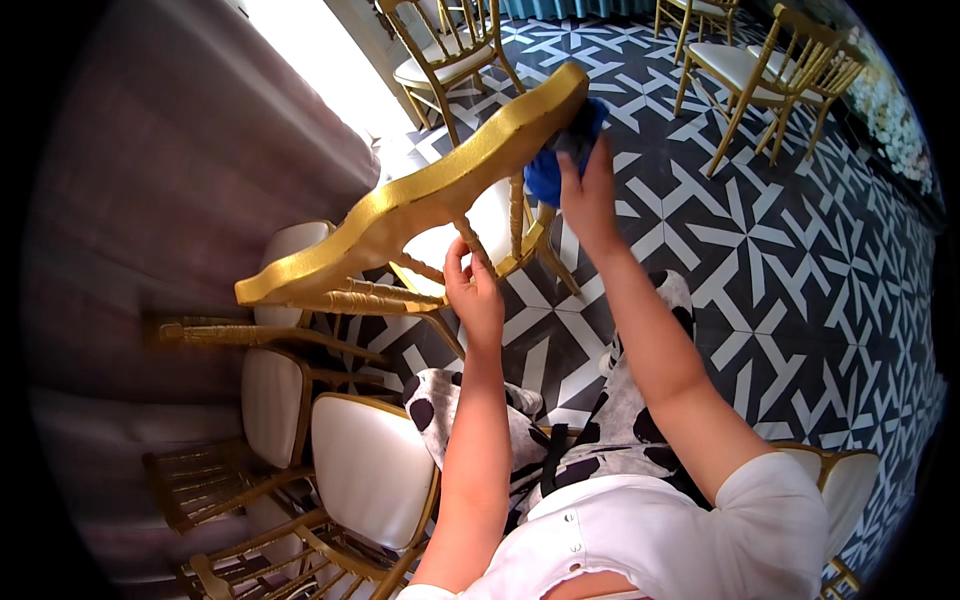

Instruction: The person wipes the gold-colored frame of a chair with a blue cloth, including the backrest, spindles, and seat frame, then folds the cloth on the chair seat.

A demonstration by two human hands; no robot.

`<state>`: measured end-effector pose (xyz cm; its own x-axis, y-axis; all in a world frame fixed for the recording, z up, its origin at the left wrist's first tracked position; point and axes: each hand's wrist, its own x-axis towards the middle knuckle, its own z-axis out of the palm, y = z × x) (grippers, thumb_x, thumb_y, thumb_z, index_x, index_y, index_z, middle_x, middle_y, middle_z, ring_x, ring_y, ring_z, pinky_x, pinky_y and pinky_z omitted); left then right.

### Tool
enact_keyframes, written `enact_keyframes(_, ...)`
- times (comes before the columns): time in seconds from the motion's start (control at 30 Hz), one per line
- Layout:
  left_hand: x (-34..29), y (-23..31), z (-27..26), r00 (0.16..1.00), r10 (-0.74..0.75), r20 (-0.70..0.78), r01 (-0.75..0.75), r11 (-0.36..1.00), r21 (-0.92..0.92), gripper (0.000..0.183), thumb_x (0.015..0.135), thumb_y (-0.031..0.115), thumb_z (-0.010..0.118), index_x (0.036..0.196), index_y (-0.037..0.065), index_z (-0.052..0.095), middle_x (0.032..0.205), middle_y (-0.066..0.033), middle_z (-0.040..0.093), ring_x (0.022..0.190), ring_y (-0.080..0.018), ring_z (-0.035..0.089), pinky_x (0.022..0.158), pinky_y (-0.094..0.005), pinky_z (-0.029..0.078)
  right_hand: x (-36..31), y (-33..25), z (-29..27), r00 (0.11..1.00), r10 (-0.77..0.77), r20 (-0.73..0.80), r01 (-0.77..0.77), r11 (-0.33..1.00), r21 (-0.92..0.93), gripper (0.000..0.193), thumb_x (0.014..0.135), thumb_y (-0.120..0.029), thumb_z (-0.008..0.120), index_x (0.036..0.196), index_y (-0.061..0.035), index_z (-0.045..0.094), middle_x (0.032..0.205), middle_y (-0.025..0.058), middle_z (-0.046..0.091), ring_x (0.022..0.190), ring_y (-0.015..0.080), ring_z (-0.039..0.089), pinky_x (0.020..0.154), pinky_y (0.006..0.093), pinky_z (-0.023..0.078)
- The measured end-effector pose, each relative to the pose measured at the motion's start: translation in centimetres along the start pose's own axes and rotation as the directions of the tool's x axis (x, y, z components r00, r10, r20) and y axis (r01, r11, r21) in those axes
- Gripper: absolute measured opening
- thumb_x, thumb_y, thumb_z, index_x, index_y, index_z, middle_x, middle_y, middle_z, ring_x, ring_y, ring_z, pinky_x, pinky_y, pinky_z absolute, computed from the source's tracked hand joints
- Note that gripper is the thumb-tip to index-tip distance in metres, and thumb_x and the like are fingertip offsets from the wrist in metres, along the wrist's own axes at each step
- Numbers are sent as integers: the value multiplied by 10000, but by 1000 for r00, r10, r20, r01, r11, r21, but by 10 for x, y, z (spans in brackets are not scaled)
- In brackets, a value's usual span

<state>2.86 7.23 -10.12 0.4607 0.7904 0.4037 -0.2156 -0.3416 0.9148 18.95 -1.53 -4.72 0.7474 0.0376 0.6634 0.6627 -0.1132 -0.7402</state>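
A gold chair (420, 190) with a wavy top rail, turned spindles and a white seat stands right before me. My left hand (473, 290) is closed round one of its back spindles, below the rail. In my right hand (588, 200) is a bunched blue cloth (545, 178) with a dark part, pressed against the right end of the chair back. The cloth partly covers that end post. My right fingers are mostly behind the cloth.
More gold chairs with white seats (365, 470) crowd the lower left beside a mauve curtain (200, 130). Another chair (450, 65) stands beyond mine; several (745, 75) are at the upper right near white flowers (890, 110). The floor (750, 270) has a black-and-white pattern.
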Motion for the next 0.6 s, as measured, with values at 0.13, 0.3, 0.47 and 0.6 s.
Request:
enact_keyframes(0.13, -2, -3, 1, 1000, 13, -3, -12, 1000, 24, 274, 1009, 17, 495, 1279, -6, 537, 1110, -50, 614, 910, -84, 573, 795, -231, 477, 21, -5, -13, 993, -26, 119, 13, 994, 106, 536, 949, -195, 644, 1358, 27, 379, 1238, 244, 535, 1181, 387, 539, 1007, 434, 410)
enact_keyframes(0.3, -4, -2, 5, 999, 3, -51, -1, 999, 52, 280, 1013, 23, 493, 1289, 1, 533, 1145, -60, 617, 927, -93, 578, 806, -235, 481, 1, 25, 6, 989, 16, 146, -29, 995, 90, 607, 899, -171, 706, 1373, 4, 371, 1273, 222, 514, 1194, 363, 529, 1018, 427, 400)
enact_keyframes(0.47, -1, -4, 7, 999, 3, -53, 1, 998, 66, 282, 1012, 18, 491, 1290, -7, 531, 1161, -73, 621, 936, -98, 583, 800, -243, 489, -40, 60, 37, 997, 71, 35, -78, 967, 242, 606, 816, -129, 738, 1313, 16, 422, 1211, 226, 496, 1148, 408, 495, 1013, 466, 371)
enact_keyframes(0.6, -1, 5, -1, 998, -62, -25, 61, 997, -44, 303, 1004, 11, 503, 1306, -9, 531, 1172, -87, 628, 965, -108, 593, 834, -261, 500, -81, 64, 51, 950, 282, 135, -302, 938, 169, 515, 803, -125, 762, 1220, 32, 505, 1140, 202, 586, 1082, 360, 582, 950, 432, 437)
